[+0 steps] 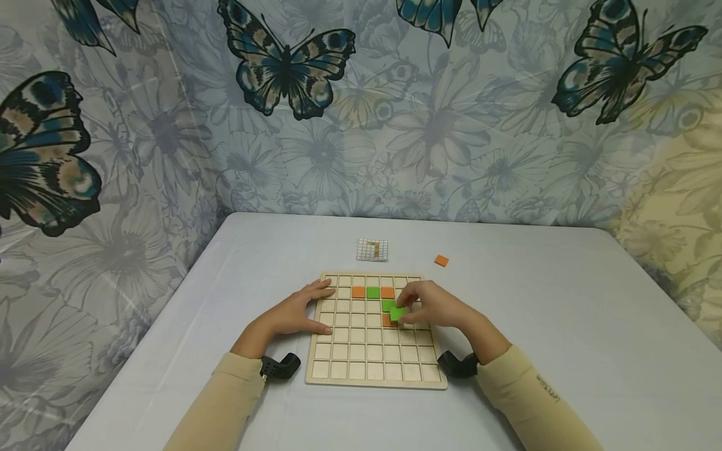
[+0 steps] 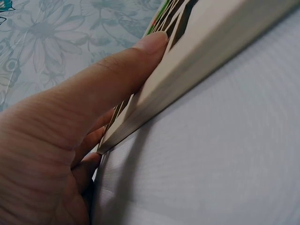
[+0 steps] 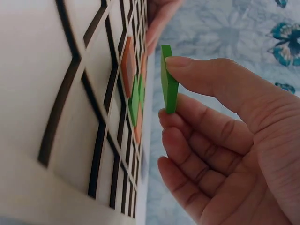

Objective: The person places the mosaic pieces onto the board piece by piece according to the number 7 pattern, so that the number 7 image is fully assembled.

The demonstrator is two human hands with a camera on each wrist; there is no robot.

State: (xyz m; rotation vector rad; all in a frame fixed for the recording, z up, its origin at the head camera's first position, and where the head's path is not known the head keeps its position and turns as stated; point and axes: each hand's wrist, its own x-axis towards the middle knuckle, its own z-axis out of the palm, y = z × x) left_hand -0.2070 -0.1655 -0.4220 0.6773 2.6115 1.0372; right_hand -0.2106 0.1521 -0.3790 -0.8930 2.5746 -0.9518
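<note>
A light wooden grid board (image 1: 375,384) lies flat on the table. In its upper rows sit an orange tile (image 1: 358,292), a green tile (image 1: 373,292) and further orange and green tiles towards the right. My right hand (image 1: 437,305) pinches a loose green tile (image 1: 397,313) between thumb and fingers, above the board; the right wrist view shows this tile (image 3: 169,84) apart from the grid. My left hand (image 1: 296,310) rests at the board's left side with fingers spread. In the left wrist view its thumb (image 2: 136,61) lies on the board's rim.
Behind the board lies a small card (image 1: 372,249) printed with a coloured grid. A single orange tile (image 1: 441,260) lies to the right of it on the white table (image 1: 271,250). A butterfly-patterned cloth (image 1: 395,156) hangs behind and along the sides.
</note>
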